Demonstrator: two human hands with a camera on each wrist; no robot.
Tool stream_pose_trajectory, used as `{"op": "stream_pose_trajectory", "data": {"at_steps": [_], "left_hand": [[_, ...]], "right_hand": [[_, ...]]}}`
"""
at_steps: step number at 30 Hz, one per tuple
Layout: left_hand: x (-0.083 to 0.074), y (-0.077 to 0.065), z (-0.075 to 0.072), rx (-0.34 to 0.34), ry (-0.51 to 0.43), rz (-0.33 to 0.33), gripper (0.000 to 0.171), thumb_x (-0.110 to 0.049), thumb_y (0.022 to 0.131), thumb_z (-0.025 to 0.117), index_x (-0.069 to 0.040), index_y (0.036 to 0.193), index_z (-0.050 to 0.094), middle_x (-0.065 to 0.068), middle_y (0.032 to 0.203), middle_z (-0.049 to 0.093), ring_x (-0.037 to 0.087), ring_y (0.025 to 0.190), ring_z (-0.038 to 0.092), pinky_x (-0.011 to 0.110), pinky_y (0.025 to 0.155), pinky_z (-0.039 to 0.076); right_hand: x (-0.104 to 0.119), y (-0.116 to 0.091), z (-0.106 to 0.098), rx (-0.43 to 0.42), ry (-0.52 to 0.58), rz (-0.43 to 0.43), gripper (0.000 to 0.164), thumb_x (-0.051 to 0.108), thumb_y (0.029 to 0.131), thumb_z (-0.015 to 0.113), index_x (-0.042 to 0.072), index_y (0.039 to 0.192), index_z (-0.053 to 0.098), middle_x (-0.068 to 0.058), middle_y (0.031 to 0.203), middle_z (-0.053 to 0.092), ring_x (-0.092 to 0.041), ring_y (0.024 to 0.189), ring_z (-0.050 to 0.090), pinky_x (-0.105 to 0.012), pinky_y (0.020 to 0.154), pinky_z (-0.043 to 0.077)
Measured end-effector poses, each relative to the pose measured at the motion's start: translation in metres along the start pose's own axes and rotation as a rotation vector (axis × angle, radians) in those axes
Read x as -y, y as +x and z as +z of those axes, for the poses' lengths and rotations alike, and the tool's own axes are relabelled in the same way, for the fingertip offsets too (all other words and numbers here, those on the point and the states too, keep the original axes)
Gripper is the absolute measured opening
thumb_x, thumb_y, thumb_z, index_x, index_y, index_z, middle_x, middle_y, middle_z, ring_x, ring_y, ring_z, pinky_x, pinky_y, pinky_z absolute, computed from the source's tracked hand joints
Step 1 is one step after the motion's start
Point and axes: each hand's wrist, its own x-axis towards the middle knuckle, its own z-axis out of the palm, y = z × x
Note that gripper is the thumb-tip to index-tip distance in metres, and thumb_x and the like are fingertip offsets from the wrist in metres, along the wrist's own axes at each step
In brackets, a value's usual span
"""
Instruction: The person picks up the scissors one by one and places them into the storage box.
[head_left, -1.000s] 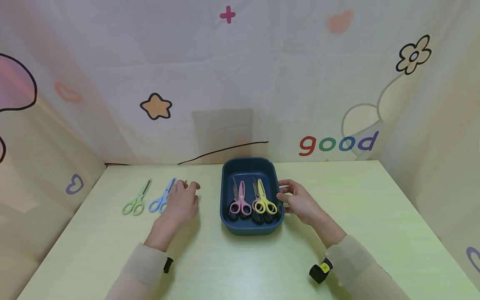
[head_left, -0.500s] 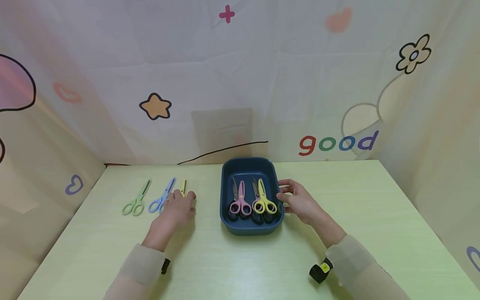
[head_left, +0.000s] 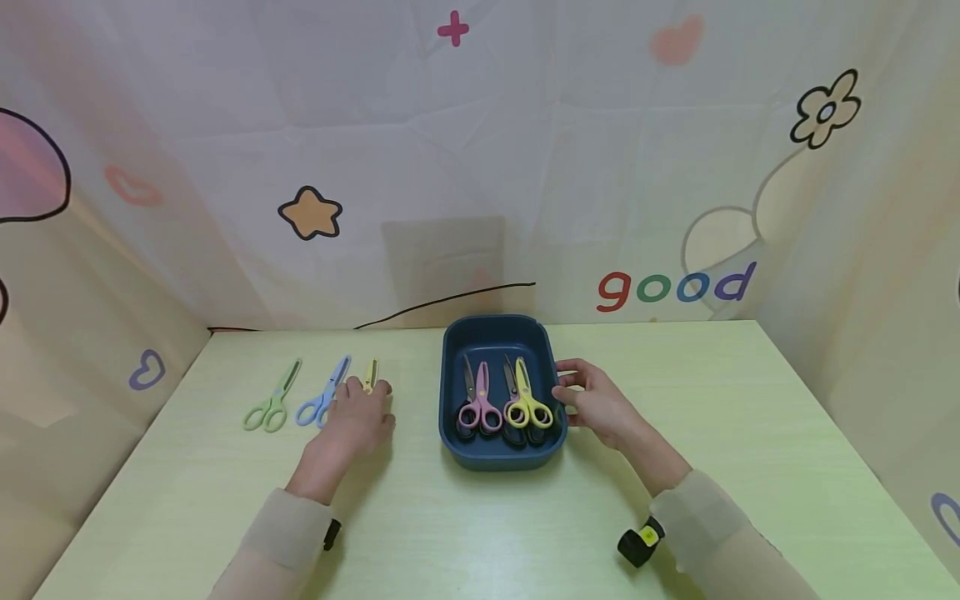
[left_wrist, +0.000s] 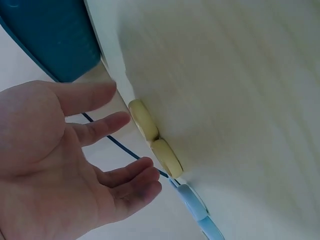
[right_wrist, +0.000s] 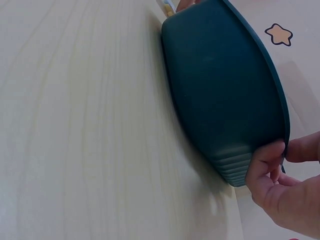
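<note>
My left hand [head_left: 356, 421] reaches over yellow scissors [head_left: 371, 377], covering their handles in the head view. The left wrist view shows its loosely bent fingers spread beside the yellow handle loops [left_wrist: 143, 120], gripping nothing; whether a fingertip touches them I cannot tell. Blue scissors [head_left: 336, 383] lie just left of that hand, with green scissors [head_left: 285, 385] further left. My right hand [head_left: 600, 408] pinches the right rim of a dark blue plastic box [head_left: 495, 461], thumb and fingers on either side of its wall [right_wrist: 225, 85]. Inside are pink scissors [head_left: 483, 385], yellow-handled scissors [head_left: 524, 385] and several black-handled pairs.
Everything stands on a pale wooden table [head_left: 480, 542]. A printed curtain [head_left: 480, 167] hangs along the table's back edge and down both sides. Each wrist wears a black strap, the right one with a small black device [head_left: 640, 546].
My left hand has drawn slightly back and down, so the yellow scissors' blades show beyond its fingers. The yellow scissors have shifted slightly right. The right hand and box stay in place.
</note>
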Motion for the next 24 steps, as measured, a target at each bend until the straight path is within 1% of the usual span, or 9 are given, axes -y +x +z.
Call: {"op": "stream_pose_trajectory", "data": {"at_steps": [5,9,12,17,21,24], "left_hand": [[0.0019,-0.0013,-0.0005,0.038,0.042,0.013,0.038,-0.012,0.1,0.063,0.003,0.132,0.05,0.041,0.123,0.041,0.052,0.113,0.041,0.062,0.092,0.044],[0.0033,-0.0005,0.0003,0.062,0.068,0.018,0.035,-0.01,0.1,0.064,0.003,0.128,0.05,0.04,0.118,0.042,0.054,0.112,0.041,0.064,0.092,0.044],[0.0044,0.0007,0.0012,0.062,0.063,0.012,0.031,-0.007,0.099,0.064,0.003,0.124,0.05,0.039,0.115,0.042,0.054,0.11,0.042,0.064,0.091,0.044],[0.0055,0.0019,0.0019,0.047,0.043,-0.002,0.03,-0.006,0.097,0.065,0.007,0.12,0.05,0.04,0.113,0.042,0.054,0.108,0.043,0.065,0.09,0.044],[0.0047,0.0029,0.0014,0.038,0.055,-0.006,0.032,-0.007,0.097,0.066,0.012,0.118,0.05,0.041,0.111,0.044,0.054,0.106,0.046,0.064,0.087,0.047],[0.0043,0.0037,0.0011,0.042,0.06,-0.006,0.03,-0.008,0.098,0.065,0.013,0.114,0.05,0.04,0.108,0.045,0.054,0.105,0.046,0.063,0.084,0.048]], "right_hand": [[-0.0001,-0.0002,0.0001,-0.001,0.0,-0.004,0.045,0.003,0.106,0.052,-0.002,0.148,0.038,-0.019,0.124,0.047,-0.03,0.103,0.052,-0.032,0.074,0.055],[0.0001,-0.0005,0.0003,-0.002,-0.001,-0.004,0.045,0.003,0.106,0.052,-0.003,0.148,0.038,-0.019,0.123,0.047,-0.03,0.103,0.052,-0.032,0.073,0.055],[0.0003,-0.0005,0.0004,-0.003,-0.004,-0.005,0.045,0.003,0.106,0.052,-0.002,0.148,0.038,-0.019,0.124,0.047,-0.03,0.103,0.052,-0.032,0.074,0.055],[0.0006,-0.001,0.0003,-0.002,-0.007,-0.007,0.045,0.003,0.106,0.052,-0.003,0.149,0.038,-0.019,0.124,0.047,-0.03,0.103,0.052,-0.033,0.075,0.056],[0.0006,-0.0012,0.0004,-0.003,-0.008,-0.006,0.045,0.003,0.106,0.052,-0.003,0.148,0.038,-0.019,0.124,0.047,-0.03,0.103,0.051,-0.033,0.075,0.056],[0.0007,-0.0013,0.0005,-0.003,-0.008,-0.005,0.045,0.003,0.106,0.052,-0.003,0.148,0.038,-0.02,0.124,0.047,-0.03,0.104,0.052,-0.032,0.075,0.056]]}}
